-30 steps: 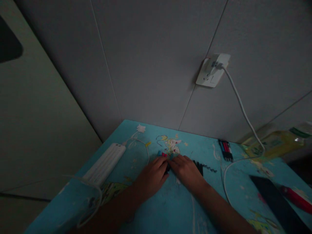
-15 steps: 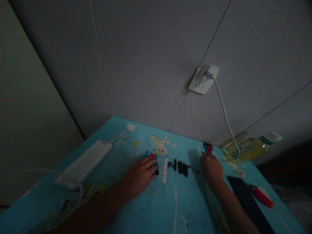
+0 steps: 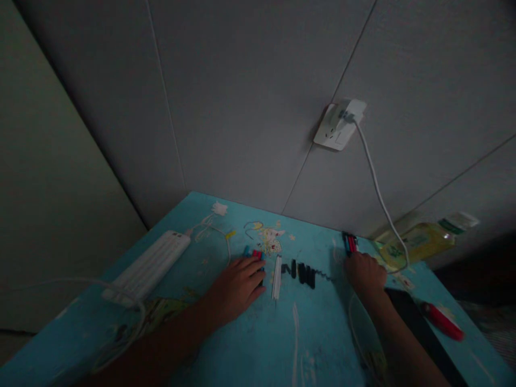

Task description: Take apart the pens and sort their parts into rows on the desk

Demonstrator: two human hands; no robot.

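Note:
My left hand (image 3: 237, 282) lies palm down over several short blue and red pen parts (image 3: 257, 254), its fingers stretched across them. Just right of it, a bundle of thin white sticks (image 3: 277, 277) like pen refills lies on the table. Beyond these is a row of small black pieces (image 3: 306, 275), perhaps pen caps. My right hand (image 3: 366, 273) is closed at the near end of several pens (image 3: 350, 243) in black, blue and red, close to the wall; its fingertips are hidden.
On the blue patterned table (image 3: 262, 344) lies a white power strip (image 3: 149, 266) with cables. Toward the right are a bottle of yellow liquid (image 3: 419, 244), a dark flat panel (image 3: 419, 328) and a red object (image 3: 442, 321). A white cable (image 3: 377, 185) hangs from the wall socket (image 3: 338, 126).
My right hand has come down slightly onto the near end of the pens and closed more. My left hand stays over the pen parts. The view has shifted a little.

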